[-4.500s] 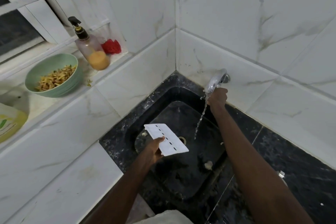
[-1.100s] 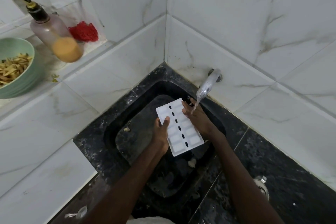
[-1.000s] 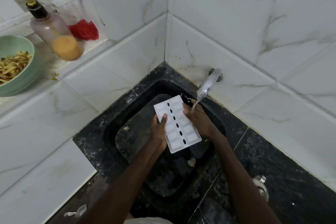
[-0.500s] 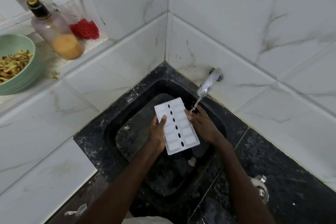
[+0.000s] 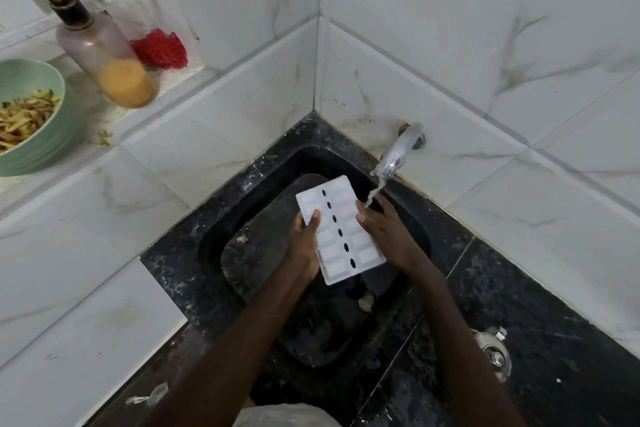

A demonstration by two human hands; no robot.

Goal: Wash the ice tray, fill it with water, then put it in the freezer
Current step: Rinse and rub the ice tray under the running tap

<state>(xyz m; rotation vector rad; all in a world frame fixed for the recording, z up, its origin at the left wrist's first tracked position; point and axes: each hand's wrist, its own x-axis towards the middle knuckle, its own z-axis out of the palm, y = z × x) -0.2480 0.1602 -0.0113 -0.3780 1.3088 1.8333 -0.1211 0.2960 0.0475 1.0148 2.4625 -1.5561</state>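
Note:
A white ice tray [image 5: 341,229] with a middle row of dark oval holes hangs tilted over the black sink [image 5: 242,191]. My left hand [image 5: 304,243] grips its left long edge, thumb on top. My right hand [image 5: 384,229] holds the right long edge, fingers at the rim. A thin stream of water runs from the chrome tap [image 5: 398,152] onto my right hand's fingers, next to the tray's right edge.
On the left ledge stand a soap pump bottle [image 5: 104,55], a red scrubber [image 5: 159,48] and a green bowl [image 5: 41,139] of peelings. Black stone counter [image 5: 536,340] lies to the right, with a metal knob [image 5: 493,354] on it. White tiled walls close in the corner.
Earlier my right hand was on the tap and only my left held the tray. Now both hands hold it by the stream; in the last second it shifted only slightly.

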